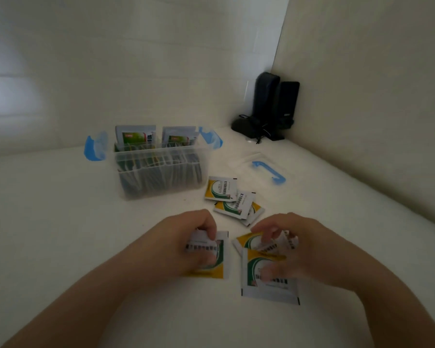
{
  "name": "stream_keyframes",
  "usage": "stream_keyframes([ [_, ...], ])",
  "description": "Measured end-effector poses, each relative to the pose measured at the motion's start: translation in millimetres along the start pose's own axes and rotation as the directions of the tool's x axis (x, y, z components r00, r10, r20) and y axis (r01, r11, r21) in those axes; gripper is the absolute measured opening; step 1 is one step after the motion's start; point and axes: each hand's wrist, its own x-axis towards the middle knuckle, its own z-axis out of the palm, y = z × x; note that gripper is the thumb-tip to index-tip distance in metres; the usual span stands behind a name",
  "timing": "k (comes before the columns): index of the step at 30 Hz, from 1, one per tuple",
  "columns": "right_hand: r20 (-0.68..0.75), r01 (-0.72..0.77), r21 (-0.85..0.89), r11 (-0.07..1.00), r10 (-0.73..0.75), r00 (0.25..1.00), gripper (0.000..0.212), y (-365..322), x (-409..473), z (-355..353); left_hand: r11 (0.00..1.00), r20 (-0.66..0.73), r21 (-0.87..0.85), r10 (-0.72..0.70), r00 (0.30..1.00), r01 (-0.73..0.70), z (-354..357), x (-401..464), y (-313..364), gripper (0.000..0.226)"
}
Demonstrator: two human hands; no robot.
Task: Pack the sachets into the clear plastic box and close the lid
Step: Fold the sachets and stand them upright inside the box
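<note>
While gathering loose sachets near the front edge: left hand curled over one sachet, fingers pinching its top, packet lying flat on the white surface. Right hand clawed down over a small overlapping pile, fingertips on the upper packets, thumb side blurred, so firm hold or mere touch not certain. Probably collecting into a stack to load in one go, judging by both hands working side by side.

Further out: three more sachets fanned just beside the box's right front corner, apart from both hands. Box open, already mostly full of upright packets, blue latches flipped outward at both ends. Lid flat to the right of the box, blue handle up, not touching it.

Room: open lane from hands straight to the box mouth; fanned sachets sit right of that lane. Black gear in the far corner, well apart. Walls close behind and right; free surface left.
</note>
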Motion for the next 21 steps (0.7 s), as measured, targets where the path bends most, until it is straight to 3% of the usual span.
stream_keyframes([
  [3, 0.032, 0.031, -0.082, 0.996, -0.028, 0.999, 0.059, -1.0, 0.0, 4.6, 0.995, -0.132, -0.101, 0.013, 0.991, -0.026, -1.3, 2.8, -7.0, 0.029],
  [6, 0.039, 0.054, -0.083, 0.995, -0.051, 0.998, 0.057, -4.5, 1.5, 9.6, 0.976, -0.142, -0.219, -0.029, 0.989, -0.002, 0.6, 5.7, -10.1, 0.036],
  [9, 0.017, 0.070, -0.018, 0.997, -0.070, 0.997, 0.051, -5.8, 1.8, 12.7, 0.968, -0.116, -0.250, -0.039, 0.992, 0.009, 2.1, 7.7, -11.2, 0.048],
  [14, -0.154, 0.101, 0.205, 0.974, -0.070, 0.986, 0.023, -5.8, 8.2, 9.3, 0.968, -0.113, -0.249, -0.014, 0.993, -0.015, 2.6, 10.2, -12.2, 0.050],
  [16, -0.159, 0.098, 0.480, 0.872, -0.023, 0.987, 0.020, -7.0, 8.2, 6.5, 0.979, -0.138, -0.205, -0.013, 0.990, -0.016, 3.6, 10.6, -13.6, 0.044],
  [18, -0.160, 0.114, 0.708, 0.697, 0.001, 0.987, 0.014, -7.9, 7.6, 4.5, 0.978, -0.168, -0.206, -0.029, 0.985, -0.006, 3.6, 10.2, -14.5, 0.038],
  [21, -0.216, 0.153, 0.835, 0.529, 0.059, 0.975, 0.015, -8.4, 9.9, 7.7, 0.967, -0.188, -0.256, -0.037, 0.982, -0.013, 4.6, 10.0, -11.2, 0.025],
])
